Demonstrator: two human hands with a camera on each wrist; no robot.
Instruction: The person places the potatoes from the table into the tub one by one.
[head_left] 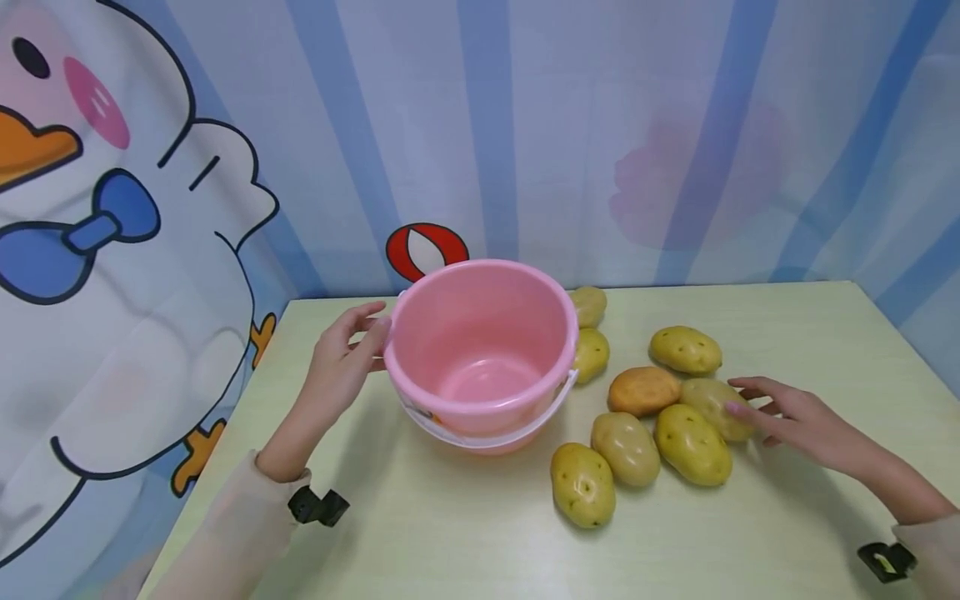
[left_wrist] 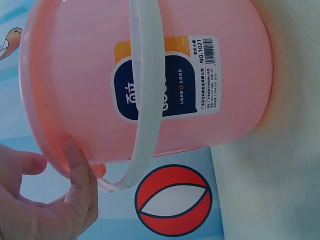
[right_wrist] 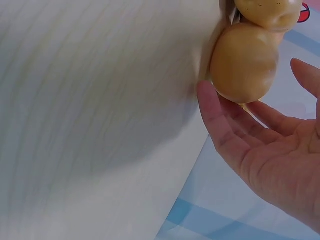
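Observation:
A pink bucket (head_left: 483,417) stands upright on the table, its white handle (left_wrist: 150,100) lowered over the front. My left hand (head_left: 345,354) holds the bucket's rim at the left side, thumb and fingers on either side of the edge. On the right, my right hand (head_left: 810,421) is at a pale potato (head_left: 712,400), fingertips right against its near end. The right wrist view shows those fingers (right_wrist: 232,130) spread beside the potato (right_wrist: 245,65), thumb held away. Around it lie a brownish potato (head_left: 643,392) and a yellow potato (head_left: 693,446).
More potatoes lie nearby: a yellow one (head_left: 583,485) in front, a pale one (head_left: 626,450) beside it, another (head_left: 685,349) farther back. Two potatoes sit partly hidden behind the bucket's right side. A striped, cartoon-printed curtain (head_left: 555,125) hangs along the table's (head_left: 420,533) back edge.

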